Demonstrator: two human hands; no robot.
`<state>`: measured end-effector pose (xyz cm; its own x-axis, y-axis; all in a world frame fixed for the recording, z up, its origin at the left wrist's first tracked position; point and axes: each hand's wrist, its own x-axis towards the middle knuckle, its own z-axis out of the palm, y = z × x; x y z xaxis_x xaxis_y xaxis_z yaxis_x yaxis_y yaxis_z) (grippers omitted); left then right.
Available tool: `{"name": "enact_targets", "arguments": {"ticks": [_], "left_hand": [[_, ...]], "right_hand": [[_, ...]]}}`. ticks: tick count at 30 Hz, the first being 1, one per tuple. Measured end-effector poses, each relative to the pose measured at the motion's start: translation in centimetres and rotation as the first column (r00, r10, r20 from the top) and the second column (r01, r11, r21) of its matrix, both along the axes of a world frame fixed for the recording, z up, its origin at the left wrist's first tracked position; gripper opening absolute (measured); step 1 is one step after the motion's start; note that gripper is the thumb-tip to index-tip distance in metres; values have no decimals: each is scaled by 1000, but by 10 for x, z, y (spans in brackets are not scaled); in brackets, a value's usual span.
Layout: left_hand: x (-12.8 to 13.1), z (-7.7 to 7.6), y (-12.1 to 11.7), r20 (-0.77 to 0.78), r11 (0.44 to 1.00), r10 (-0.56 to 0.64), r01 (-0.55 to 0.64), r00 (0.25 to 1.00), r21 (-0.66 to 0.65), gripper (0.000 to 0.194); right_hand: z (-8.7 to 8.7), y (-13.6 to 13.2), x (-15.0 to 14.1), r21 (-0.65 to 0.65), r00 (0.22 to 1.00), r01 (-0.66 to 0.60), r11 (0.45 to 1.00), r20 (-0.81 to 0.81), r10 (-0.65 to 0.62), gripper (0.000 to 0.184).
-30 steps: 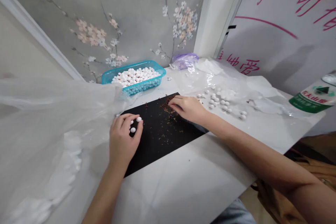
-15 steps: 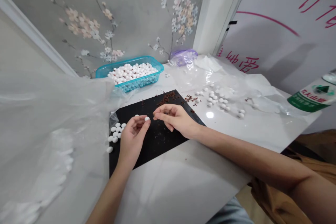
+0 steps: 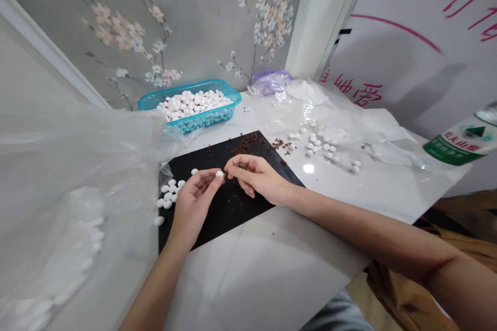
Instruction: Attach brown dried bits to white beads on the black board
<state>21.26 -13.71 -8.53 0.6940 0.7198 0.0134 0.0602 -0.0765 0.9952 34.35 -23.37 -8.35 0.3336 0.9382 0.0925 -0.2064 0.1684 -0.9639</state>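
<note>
My left hand [image 3: 196,201] pinches a small white ball [image 3: 219,174] between thumb and fingertips, above the black mat [image 3: 217,222]. Close against the ball, my right hand [image 3: 256,176] is closed in a pinch, with what looks like a small brown piece at its fingertips, mostly hidden. On the mat's far edge lies a heap of small brown stem-like pieces [image 3: 247,144]. A cluster of loose white balls [image 3: 167,196] rests at the mat's left edge, beside my left wrist.
A blue plastic basket [image 3: 229,114] at the back holds many white balls with brown bits. More white balls [image 3: 318,145] lie right of the mat near clear plastic bags [image 3: 279,108]. A large plastic bag [image 3: 77,165] covers the left side. A bottle [image 3: 458,145] stands far right.
My hands have come together: the white ball in my left hand now meets my right fingertips, where a gap was before. The view has shifted slightly.
</note>
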Motion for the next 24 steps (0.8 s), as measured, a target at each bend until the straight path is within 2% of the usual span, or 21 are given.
{"name": "enact_targets", "arguments": {"ticks": [5,15,24], "left_hand": [[-1,2,0,35,998,-19,21,999,-65,34],[0,2,-2,20,997,-75,75,997,-5,27],[2,0,-5,-26,998,14,-12,1000,64,28]], "right_hand": [[-1,0,0,32,999,9,999,-45,-8,28],[1,-2,-1,31,1000,-15,999,-13,15,26],[4,-2,-4,-15,999,-24,1000,27,24,27]]}}
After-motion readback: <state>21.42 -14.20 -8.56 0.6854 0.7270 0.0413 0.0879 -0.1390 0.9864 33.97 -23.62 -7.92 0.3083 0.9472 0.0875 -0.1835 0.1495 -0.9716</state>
